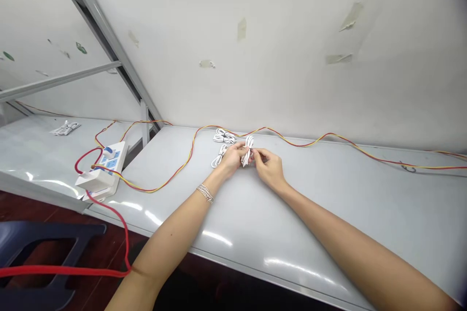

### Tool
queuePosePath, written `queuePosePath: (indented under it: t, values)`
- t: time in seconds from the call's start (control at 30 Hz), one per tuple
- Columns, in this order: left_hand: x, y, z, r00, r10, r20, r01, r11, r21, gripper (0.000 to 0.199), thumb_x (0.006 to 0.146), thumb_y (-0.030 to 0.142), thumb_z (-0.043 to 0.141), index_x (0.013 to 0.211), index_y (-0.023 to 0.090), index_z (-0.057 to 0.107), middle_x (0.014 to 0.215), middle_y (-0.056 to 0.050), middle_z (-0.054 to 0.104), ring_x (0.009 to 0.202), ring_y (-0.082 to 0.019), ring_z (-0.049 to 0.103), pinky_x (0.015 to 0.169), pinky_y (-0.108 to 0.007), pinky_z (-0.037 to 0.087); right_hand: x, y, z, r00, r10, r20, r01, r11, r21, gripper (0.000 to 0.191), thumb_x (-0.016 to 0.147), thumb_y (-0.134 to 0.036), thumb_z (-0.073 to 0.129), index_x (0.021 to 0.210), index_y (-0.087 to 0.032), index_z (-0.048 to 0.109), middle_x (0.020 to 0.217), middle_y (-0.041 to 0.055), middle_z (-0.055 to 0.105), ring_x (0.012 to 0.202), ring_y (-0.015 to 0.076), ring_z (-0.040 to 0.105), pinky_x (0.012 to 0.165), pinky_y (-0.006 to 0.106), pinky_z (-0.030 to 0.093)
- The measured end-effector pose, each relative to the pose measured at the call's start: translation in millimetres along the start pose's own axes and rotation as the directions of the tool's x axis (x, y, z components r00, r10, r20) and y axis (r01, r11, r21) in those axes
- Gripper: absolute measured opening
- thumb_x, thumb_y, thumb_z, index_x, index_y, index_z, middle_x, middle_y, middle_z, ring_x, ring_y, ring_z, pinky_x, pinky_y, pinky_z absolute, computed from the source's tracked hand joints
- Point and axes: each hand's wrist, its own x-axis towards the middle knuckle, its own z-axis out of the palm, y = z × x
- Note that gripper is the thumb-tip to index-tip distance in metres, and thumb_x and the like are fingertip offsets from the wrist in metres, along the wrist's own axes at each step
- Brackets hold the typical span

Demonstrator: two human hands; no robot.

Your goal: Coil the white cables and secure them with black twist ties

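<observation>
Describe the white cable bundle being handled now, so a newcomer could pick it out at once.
On the long grey table, find the red-and-yellow cable along the back edge. Just in front lie two coiled white cables. The third white cable beside them is the only one lifted off the table, held upright between the left hand and right hand.

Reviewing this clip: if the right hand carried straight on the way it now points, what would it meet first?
The white cable bundle, which the right hand already touches with its fingers. Beyond that, the line seems to lead to a coiled white cable, though depth is hard to judge.
</observation>
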Motion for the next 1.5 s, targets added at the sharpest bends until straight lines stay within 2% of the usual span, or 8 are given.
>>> queuePosePath:
  t: [0.3,0.47,0.63,0.87,1.07,1.2,1.3,1.5]
  values:
    - [-3,-1,1.6,0.996,0.072,-0.044,-0.062,0.98,0.191,0.025,0.081,0.02,0.069,0.105,0.015,0.064,0.075,-0.001,0.061,0.058,-0.012,0.057,0.056,-0.024,0.04,5,0,-2,0.979,0.2,0.042,-0.204,0.964,0.169,0.043,0.08,-0.06,0.063,0.08,-0.017,0.07,0.068,0.0066,0.07,0.057,0.018,0.06,0.057,0.031,0.049]
    - [-2,-2,-0.7,0.977,0.213,-0.03,-0.197,0.941,0.274,0.023,0.079,0.015,0.071,0.101,0.016,0.068,0.084,-0.003,0.065,0.072,-0.012,0.058,0.065,-0.022,0.044,11,-2,-5,0.954,0.288,0.084,-0.3,0.916,0.266,0.044,0.069,-0.061,0.071,0.07,-0.018,0.067,0.063,0.0031,0.065,0.051,0.0134,0.053,0.052,0.028,0.045]
    - [2,-3,-2.6,0.96,0.278,-0.026,-0.256,0.915,0.31,0.024,0.075,0.014,0.076,0.098,0.016,0.069,0.089,-0.004,0.069,0.082,-0.015,0.061,0.074,-0.025,0.048,11,-4,-6,0.949,0.307,0.068,-0.314,0.904,0.289,0.043,0.067,-0.06,0.075,0.069,-0.018,0.066,0.063,0.0029,0.064,0.051,0.0131,0.053,0.052,0.028,0.046]
    - [5,-5,-5.9,0.943,0.331,0.016,-0.305,0.848,0.434,0.024,0.082,0.009,0.065,0.104,0.016,0.069,0.095,-0.006,0.071,0.085,-0.016,0.063,0.076,-0.026,0.049,12,-3,-7,0.944,0.322,0.077,-0.33,0.9,0.286,0.04,0.068,-0.057,0.076,0.073,-0.018,0.069,0.064,0.0023,0.063,0.051,0.0141,0.054,0.053,0.029,0.045]
    - [-2,2,-2.6,0.917,0.398,0.035,-0.347,0.75,0.563,0.026,0.081,0.002,0.064,0.101,0.017,0.071,0.103,-0.007,0.073,0.099,-0.018,0.065,0.095,-0.032,0.045,13,-3,-8,0.941,0.323,0.103,-0.339,0.891,0.301,0.036,0.067,-0.054,0.076,0.07,-0.019,0.068,0.063,0.0019,0.063,0.052,0.0137,0.053,0.054,0.029,0.045]
    - [-3,3,-2.9,0.894,0.447,0.007,-0.358,0.705,0.612,0.022,0.081,0.005,0.068,0.097,0.019,0.074,0.107,-0.007,0.07,0.103,-0.02,0.062,0.092,-0.033,0.045,14,-5,-9,0.934,0.339,0.112,-0.357,0.875,0.326,0.031,0.067,-0.049,0.075,0.068,-0.019,0.069,0.064,0.002,0.063,0.054,0.0133,0.052,0.056,0.029,0.045]
    - [-1,2,-4.4,0.876,0.482,-0.001,-0.372,0.677,0.635,0.024,0.078,0.006,0.07,0.097,0.02,0.076,0.102,-0.007,0.069,0.097,-0.019,0.061,0.087,-0.031,0.046,15,-4,-10,0.931,0.348,0.111,-0.365,0.87,0.333,0.029,0.065,-0.047,0.075,0.067,-0.018,0.069,0.063,0.0013,0.063,0.053,0.0131,0.052,0.056,0.029,0.044]
    - [-2,3,-4.7,0.91,0.415,-0.01,-0.311,0.699,0.644,0.027,0.078,0.013,0.073,0.105,0.019,0.075,0.067,0.001,0.062,0.065,-0.014,0.055,0.07,-0.027,0.045,15,-5,-10,0.922,0.373,0.108,-0.386,0.855,0.345,0.027,0.067,-0.045,0.073,0.067,-0.019,0.069,0.065,0.0026,0.064,0.054,0.0131,0.052,0.057,0.029,0.045]
